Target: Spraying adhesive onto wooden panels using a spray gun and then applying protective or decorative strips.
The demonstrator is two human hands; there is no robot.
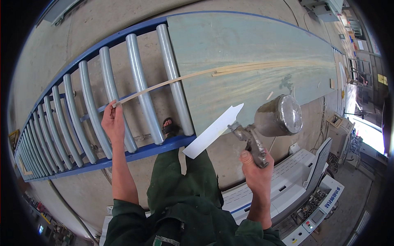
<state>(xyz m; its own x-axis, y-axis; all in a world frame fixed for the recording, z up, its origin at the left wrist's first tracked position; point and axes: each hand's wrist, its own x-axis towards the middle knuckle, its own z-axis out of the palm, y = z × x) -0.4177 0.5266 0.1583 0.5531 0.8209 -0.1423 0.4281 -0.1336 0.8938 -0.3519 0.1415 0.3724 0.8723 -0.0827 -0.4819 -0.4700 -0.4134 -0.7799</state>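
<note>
Between the fingertips of my left hand (113, 123) is the near end of a long, thin wooden strip (158, 85). That strip runs over the rollers and onto a greenish board (246, 39). My right hand (257, 172) is wrapped round the handle of a spray gun (255, 144), whose round metal cup (279, 116) is tilted toward the right. More thin strips (254, 69) lie alongside on the board. A white, ragged-ended sheet piece (214, 131) sits at the board's near edge, left of the gun's nozzle.
A blue-framed conveyor with grey rollers (135, 65) stretches to the left. Small wood scraps (269, 95) lie on the board. Behind my right arm stands a white machine (279, 180) with a control panel (314, 219). A ribbed hose (139, 16) runs along the floor beyond the conveyor.
</note>
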